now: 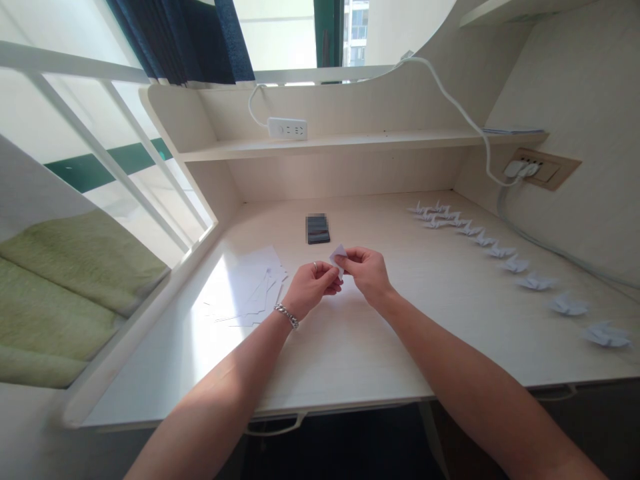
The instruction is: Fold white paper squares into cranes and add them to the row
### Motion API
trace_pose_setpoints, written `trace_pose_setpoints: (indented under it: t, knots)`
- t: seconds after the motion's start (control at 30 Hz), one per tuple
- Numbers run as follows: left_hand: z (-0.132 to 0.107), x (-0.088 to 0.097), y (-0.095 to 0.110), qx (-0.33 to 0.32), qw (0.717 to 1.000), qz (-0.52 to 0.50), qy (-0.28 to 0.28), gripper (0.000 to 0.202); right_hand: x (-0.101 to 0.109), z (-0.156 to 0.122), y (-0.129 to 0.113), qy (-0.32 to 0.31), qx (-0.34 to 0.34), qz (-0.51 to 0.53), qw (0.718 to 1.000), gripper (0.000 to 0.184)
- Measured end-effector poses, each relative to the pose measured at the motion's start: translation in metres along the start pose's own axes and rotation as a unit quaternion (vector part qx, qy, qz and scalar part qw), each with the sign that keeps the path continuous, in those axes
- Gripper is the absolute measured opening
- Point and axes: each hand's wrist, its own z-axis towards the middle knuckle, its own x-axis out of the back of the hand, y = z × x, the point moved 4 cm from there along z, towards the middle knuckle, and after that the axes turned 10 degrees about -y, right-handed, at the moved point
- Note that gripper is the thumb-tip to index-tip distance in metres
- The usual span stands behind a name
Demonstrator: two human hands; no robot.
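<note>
A small folded piece of white paper is pinched between my two hands above the middle of the desk. My left hand, with a ring and a chain bracelet at the wrist, grips its lower left part between thumb and fingers. On the other side, my right hand holds the right edge with thumb and forefinger. Part of the paper is hidden behind my fingers. Just beyond my hands lies a dark phone-like object, its surface blurred.
White paper sheets lie loosely piled to the left, partly in sunlight. Several folded paper cranes form a line along the right side of the desk. A power strip sits on the shelf, and a white cable runs to a wall socket.
</note>
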Motion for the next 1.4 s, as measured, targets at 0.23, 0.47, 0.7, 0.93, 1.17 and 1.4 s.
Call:
trace_pose_setpoints:
  t: [0.23,0.47,0.7,0.93,1.17,1.4]
  knots:
    - [-0.003,-0.006,-0.002,0.028,0.999,-0.002,-0.046,0.029,0.003,0.000,-0.002,0.030,0.017,-0.023,0.999,0.028]
    - [-0.005,-0.004,-0.001,0.071,0.994,0.043,-0.077,0.018,0.005,0.000,-0.005,0.036,-0.003,0.007,0.999,0.030]
    - [-0.003,0.020,0.013,-0.067,0.996,-0.018,0.054,0.032,-0.004,-0.002,-0.004,-0.068,-0.061,0.052,0.994,0.036]
    - [-0.002,0.027,0.012,-0.073,0.994,-0.051,0.058,0.017,-0.005,-0.005,-0.007,-0.152,-0.108,0.102,0.977,0.029]
    - [-0.001,0.026,0.008,-0.054,0.995,-0.060,0.053,0.015,-0.002,-0.004,-0.003,-0.112,-0.110,0.042,0.987,0.026]
    - [0.000,0.029,0.006,-0.071,0.991,-0.035,0.107,0.035,-0.004,-0.003,0.000,-0.079,-0.090,0.023,0.993,0.037]
